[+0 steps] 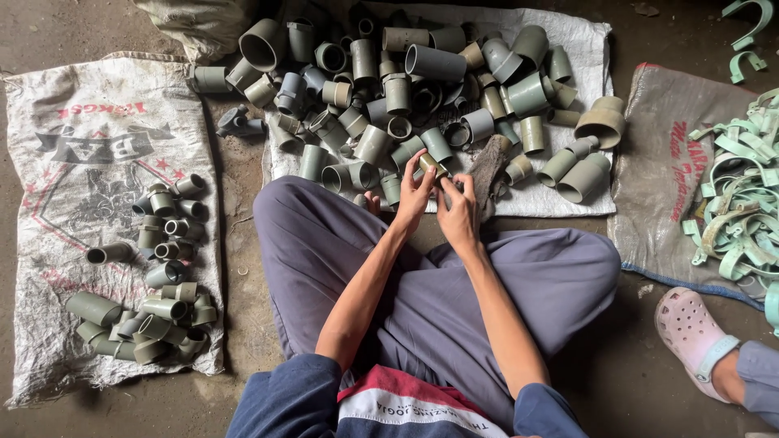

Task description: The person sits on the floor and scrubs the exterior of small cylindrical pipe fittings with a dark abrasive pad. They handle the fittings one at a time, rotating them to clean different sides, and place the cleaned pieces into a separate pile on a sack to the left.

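Here, at frame centre, we pinch a small olive pipe fitting [432, 165] between our left hand [415, 193] and right hand [458, 212], both grasping it just below the unsorted heap of fittings [422, 81]; smaller sorted fittings [154, 268] lie on the sack [81, 146] at left, apart, presumably to keep batches separate.

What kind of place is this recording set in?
Probably an informal sorting or recycling workshop: a person sits on a bare concrete floor, with a heap of grey pipe fittings on a woven sack and green pipe clamps piled on another.
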